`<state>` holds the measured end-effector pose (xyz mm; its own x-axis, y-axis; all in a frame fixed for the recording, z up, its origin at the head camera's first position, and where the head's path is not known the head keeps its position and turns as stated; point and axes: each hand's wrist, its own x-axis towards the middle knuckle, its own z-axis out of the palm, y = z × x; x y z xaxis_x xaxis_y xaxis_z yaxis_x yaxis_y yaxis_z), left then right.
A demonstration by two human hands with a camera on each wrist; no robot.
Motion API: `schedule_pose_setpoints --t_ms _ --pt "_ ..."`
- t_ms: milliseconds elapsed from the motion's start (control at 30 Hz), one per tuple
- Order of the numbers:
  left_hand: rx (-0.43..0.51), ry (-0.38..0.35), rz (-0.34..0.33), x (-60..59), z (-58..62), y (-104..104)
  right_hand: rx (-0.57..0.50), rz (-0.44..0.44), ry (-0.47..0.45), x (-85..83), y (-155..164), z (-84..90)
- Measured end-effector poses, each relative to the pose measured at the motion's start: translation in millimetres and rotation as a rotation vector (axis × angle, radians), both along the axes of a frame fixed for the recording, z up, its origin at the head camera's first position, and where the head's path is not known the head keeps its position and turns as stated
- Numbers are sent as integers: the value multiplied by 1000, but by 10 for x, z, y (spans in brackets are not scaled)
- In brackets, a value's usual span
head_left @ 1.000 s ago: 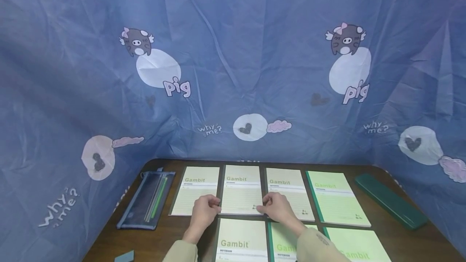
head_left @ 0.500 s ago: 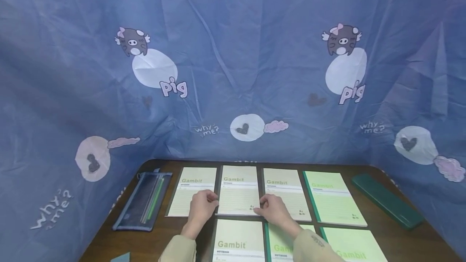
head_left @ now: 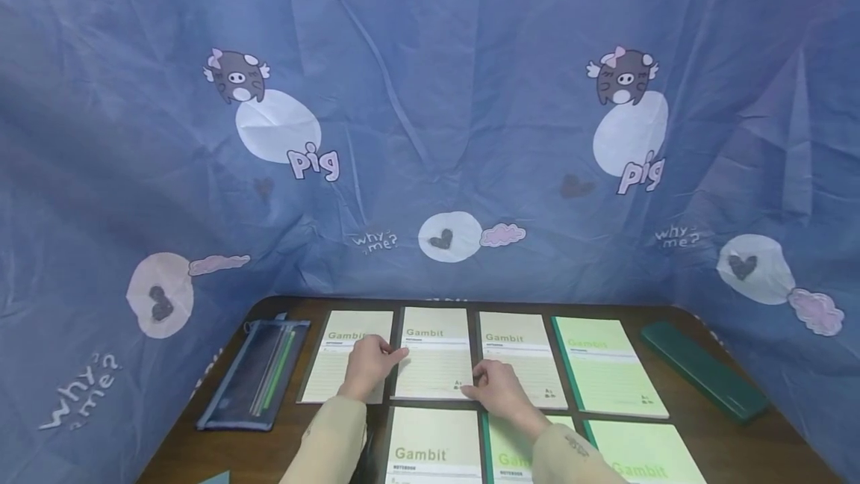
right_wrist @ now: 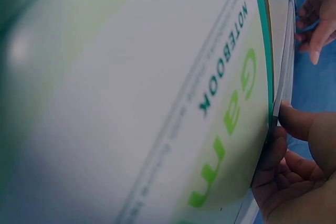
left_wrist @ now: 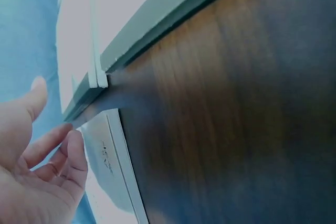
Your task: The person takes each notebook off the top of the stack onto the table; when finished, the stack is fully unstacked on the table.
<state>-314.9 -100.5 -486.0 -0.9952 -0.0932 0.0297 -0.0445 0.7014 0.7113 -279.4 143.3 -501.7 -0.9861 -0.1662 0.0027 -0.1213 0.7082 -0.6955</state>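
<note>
Pale-green notebook covers lie in two rows on the dark wooden tabletop [head_left: 705, 424], and both hands work the second notebook [head_left: 433, 353] of the far row. The left hand [head_left: 368, 366] has curled fingers on that book's left edge, about halfway up, overlapping the leftmost notebook [head_left: 339, 364] beside it; the right hand [head_left: 496, 387] pinches the same book's near right corner, thumb against the edge in the right wrist view. How firm either grip is cannot be told, since the covers hide the undersides of the fingers. As a judgement, the risk lies in the tight packing: the books sit almost edge to edge, so a lift or slide could catch the third notebook [head_left: 520, 357] or the near-row notebook [head_left: 433, 454] and drag the neat grid askew, or a thin cover could fold under the pinch. A brighter green notebook [head_left: 608, 368] ends the far row, a dark green case [head_left: 702, 379] lies well to the right, and a mesh pencil pouch [head_left: 255, 376] lies to the left. Blue printed cloth [head_left: 430, 118] walls in the space.
</note>
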Motion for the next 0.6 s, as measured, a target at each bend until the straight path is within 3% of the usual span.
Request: schedule_pose_setpoints --t_ms 300,600 --pt "-52 0 -9 -142 -96 61 7 5 6 3 -6 -1" --pt "-134 21 -40 -87 -126 129 4 -5 5 16 -5 -29"
